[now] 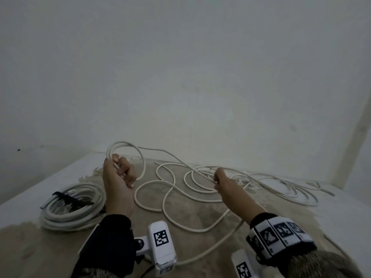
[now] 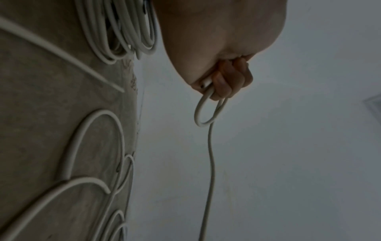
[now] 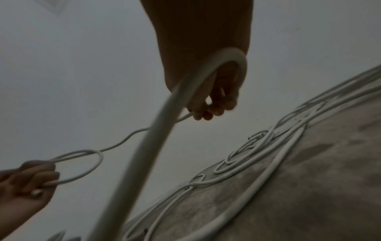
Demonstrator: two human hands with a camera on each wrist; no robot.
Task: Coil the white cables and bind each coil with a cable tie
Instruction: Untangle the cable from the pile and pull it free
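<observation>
My left hand (image 1: 120, 173) is raised over the table and grips a small coil of white cable (image 1: 140, 157); the loop (image 2: 203, 114) hangs from its curled fingers (image 2: 226, 83). From that coil the cable runs right to my right hand (image 1: 217, 180), which pinches the strand (image 3: 132, 135) between its fingertips (image 3: 203, 114). More of the loose white cable (image 1: 170, 197) sprawls in loops over the table between and beyond both hands. A finished coil (image 1: 74, 209) bound with a black cable tie (image 1: 70, 198) lies at the left.
The table has a beige cloth (image 1: 200, 213) over a white top (image 1: 40, 185), set against a pale wall (image 1: 180, 77). More loose cable (image 1: 291, 189) trails toward the back right corner. Both wrists wear tagged camera mounts.
</observation>
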